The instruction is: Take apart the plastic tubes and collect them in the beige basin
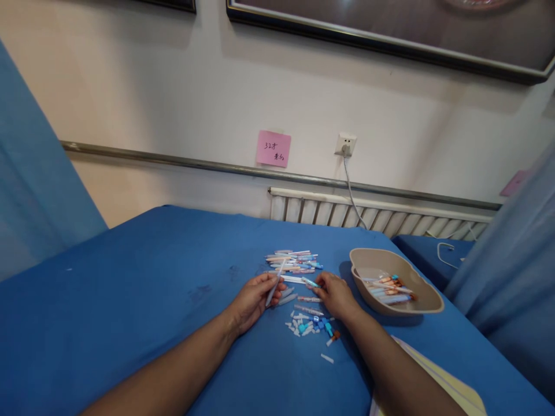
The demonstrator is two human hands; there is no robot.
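My left hand (256,297) is closed around a slim grey pen (274,288), which tilts upward with its white thin end at the top. To its right, my right hand (336,296) pinches a small pen part with a teal tint (309,282); its exact kind is too small to tell. White sticks (292,279) lie between the two hands. Beyond them is a pile of pens (292,263). Below the hands several loose pen barrels (309,310) rest on the blue cloth, near a scatter of small white tips (299,325) and blue caps (321,325).
A beige basin (422,300) holding orange, white and blue pen parts (392,289) stands to the right. A yellow striped sheet (451,384) lies under my right forearm. The blue-covered table (130,300) ends at a wall with a radiator (333,211). Blue curtains (34,173) hang at both sides.
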